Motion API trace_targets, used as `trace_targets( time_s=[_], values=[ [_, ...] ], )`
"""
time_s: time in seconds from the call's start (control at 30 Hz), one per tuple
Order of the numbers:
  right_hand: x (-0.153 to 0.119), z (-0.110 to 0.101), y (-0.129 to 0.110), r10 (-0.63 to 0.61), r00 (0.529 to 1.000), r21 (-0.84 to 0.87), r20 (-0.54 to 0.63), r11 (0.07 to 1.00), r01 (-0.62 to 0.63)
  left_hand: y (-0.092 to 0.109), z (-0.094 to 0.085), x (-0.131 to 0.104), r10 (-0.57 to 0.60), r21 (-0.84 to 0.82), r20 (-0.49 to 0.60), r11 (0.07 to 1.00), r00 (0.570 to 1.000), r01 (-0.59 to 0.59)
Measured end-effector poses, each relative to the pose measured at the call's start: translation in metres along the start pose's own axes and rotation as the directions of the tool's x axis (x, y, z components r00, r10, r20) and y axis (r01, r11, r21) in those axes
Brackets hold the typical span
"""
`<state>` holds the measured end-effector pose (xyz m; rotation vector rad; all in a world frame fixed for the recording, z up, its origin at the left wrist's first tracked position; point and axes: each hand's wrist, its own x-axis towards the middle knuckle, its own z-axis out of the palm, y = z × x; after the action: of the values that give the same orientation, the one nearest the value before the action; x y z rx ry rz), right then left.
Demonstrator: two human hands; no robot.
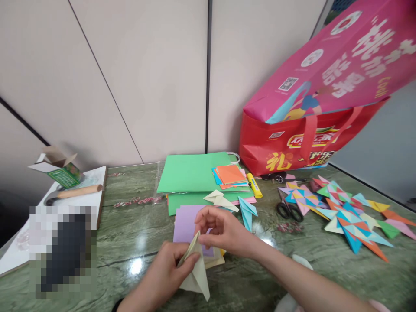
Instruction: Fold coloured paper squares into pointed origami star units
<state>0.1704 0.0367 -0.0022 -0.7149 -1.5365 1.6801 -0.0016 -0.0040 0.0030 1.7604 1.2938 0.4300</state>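
A pale cream folded paper [199,274] is pinched between the thumb and fingers of my left hand [170,269], its pointed tip hanging down. My right hand [218,229] is curled at the paper's upper tip, thumb and fingertips close to it; whether they grip it cannot be made out. Under and behind my hands lie purple sheets [186,219] on yellowish ones. Just beyond are a cream folded piece [221,200] and a blue folded piece [247,212].
Green sheets [191,171] lie at the back with small orange squares [230,174] and a yellow glue stick [254,185]. Scissors [290,211] and colourful paper stars [354,223] lie right, below a red bag [276,151]. A white board [39,216] holds a box [63,173] at left.
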Motion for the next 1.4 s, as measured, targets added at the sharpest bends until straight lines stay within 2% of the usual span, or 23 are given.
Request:
trace_targets(
  time_s=[0.1, 0.2, 0.3, 0.47, 0.6, 0.67, 0.77, 0.83, 0.97, 1.07, 1.17, 1.3, 1.4],
  values=[
    [-0.003, -0.003, -0.005, -0.108, 0.994, -0.249, 0.022, 0.962, 0.110, 0.000, -0.001, 0.000, 0.012, 0.081, -0.027, 0.997, 1.000, -0.010],
    [-0.004, -0.005, -0.008, -0.247, 0.966, -0.492, 0.072, 0.834, 0.250, -0.003, 0.000, -0.001, 0.047, 0.202, -0.050, 0.979, 0.998, -0.036],
    [-0.004, -0.008, -0.009, -0.304, 0.936, -0.629, 0.175, 0.697, 0.344, -0.005, 0.001, -0.001, 0.072, 0.271, -0.047, 0.961, 0.996, -0.057],
    [-0.006, -0.010, -0.017, -0.222, 0.919, -0.756, 0.327, 0.522, 0.395, -0.006, 0.002, -0.003, 0.097, 0.265, -0.011, 0.960, 0.995, -0.091],
    [-0.010, -0.009, -0.024, -0.118, 0.934, -0.832, 0.338, 0.427, 0.355, -0.005, 0.003, -0.004, 0.091, 0.286, -0.001, 0.954, 0.996, -0.087],
    [-0.011, -0.008, -0.023, -0.115, 0.945, -0.826, 0.306, 0.461, 0.324, -0.004, 0.003, -0.004, 0.083, 0.284, 0.001, 0.956, 0.997, -0.080],
    [-0.010, -0.008, -0.019, -0.150, 0.954, -0.757, 0.261, 0.581, 0.299, -0.002, 0.002, -0.004, 0.080, 0.240, 0.010, 0.967, 0.997, -0.080],
    [-0.009, -0.009, -0.017, -0.162, 0.951, -0.717, 0.262, 0.628, 0.304, -0.001, 0.001, -0.004, 0.085, 0.201, 0.015, 0.976, 0.996, -0.086],
    [-0.008, -0.009, -0.019, -0.146, 0.938, -0.689, 0.315, 0.644, 0.332, 0.001, 0.002, -0.004, 0.079, 0.188, 0.036, 0.978, 0.996, -0.085],
    [-0.009, -0.007, -0.021, -0.131, 0.943, -0.707, 0.308, 0.631, 0.318, -0.001, 0.003, -0.004, 0.049, 0.220, 0.036, 0.974, 0.998, -0.056],
    [-0.009, -0.004, -0.018, -0.119, 0.969, -0.684, 0.215, 0.690, 0.237, -0.002, 0.004, -0.003, 0.043, 0.206, 0.025, 0.977, 0.999, -0.047],
    [-0.005, -0.002, -0.007, -0.044, 0.996, -0.457, 0.071, 0.887, 0.072, -0.002, 0.002, -0.003, 0.037, 0.132, 0.026, 0.990, 0.999, -0.040],
    [-0.003, -0.003, -0.002, -0.002, 0.999, -0.329, 0.042, 0.944, 0.016, 0.000, 0.001, -0.003, 0.028, 0.090, 0.034, 0.995, 0.999, -0.031]
  ],
)
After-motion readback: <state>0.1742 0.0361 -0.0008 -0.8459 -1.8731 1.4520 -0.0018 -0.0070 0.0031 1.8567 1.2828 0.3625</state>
